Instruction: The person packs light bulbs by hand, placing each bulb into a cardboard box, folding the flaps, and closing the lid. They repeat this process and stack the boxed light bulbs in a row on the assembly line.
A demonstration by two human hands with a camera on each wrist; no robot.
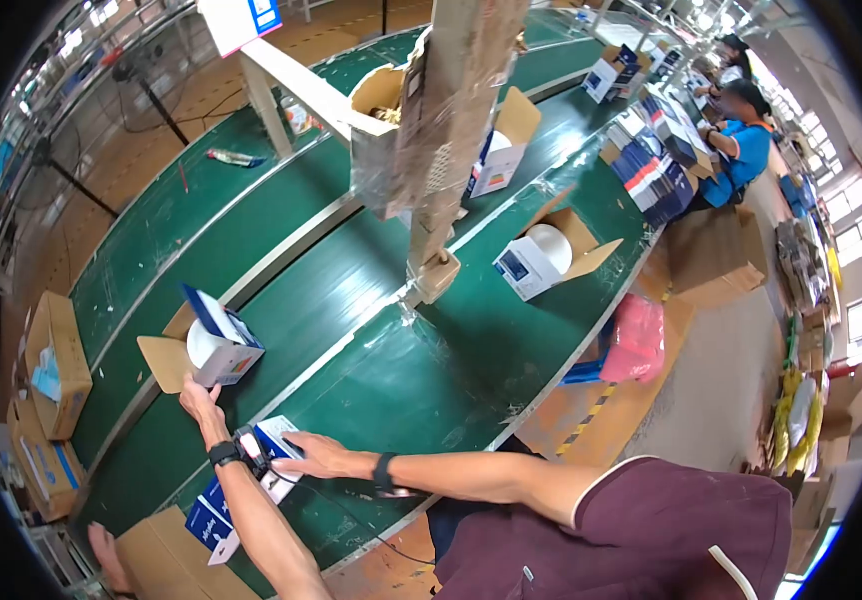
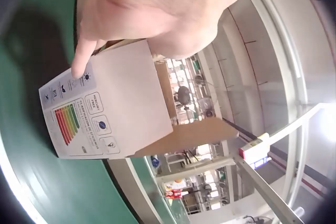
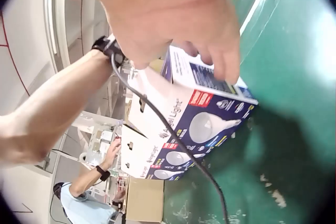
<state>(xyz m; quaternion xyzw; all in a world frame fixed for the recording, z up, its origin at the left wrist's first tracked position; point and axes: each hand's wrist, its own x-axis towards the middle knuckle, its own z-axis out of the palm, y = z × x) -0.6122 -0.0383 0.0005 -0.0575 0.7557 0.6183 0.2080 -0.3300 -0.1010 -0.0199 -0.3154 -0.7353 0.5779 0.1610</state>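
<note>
**Head view.** The person stands at a green conveyor belt (image 1: 401, 380). The left hand (image 1: 199, 400) is at the near lower corner of an open bulb box (image 1: 229, 352). The box stands upright on the belt with its brown flaps spread and a white bulb (image 1: 199, 345) showing in the mouth. The right hand (image 1: 316, 455) lies flat, fingers stretched out, on a stack of flat cartons (image 1: 213, 520) at the near edge of the belt. The two hands are apart, each on its own item. A second open box (image 1: 541, 255) stands further along the belt, and a worker in a blue shirt (image 1: 741, 140) is at the far end.

**Left wrist view.** The left hand (image 2: 157, 8) fills the top of the frame. One straight finger (image 2: 83, 58) touches the white side of the bulb box (image 2: 110, 103), just above the printed energy label (image 2: 67, 121). The other fingers are hidden, so a grip cannot be confirmed.

**Right wrist view.** The right hand (image 3: 173, 8) hangs over the stack of flat cartons (image 3: 178, 134) with its fingers relaxed. The fingertips are at the edge of the top carton (image 3: 210, 79) (contact cannot be confirmed from this angle). A black cable (image 3: 173, 140) crosses in front of the stack.
</note>
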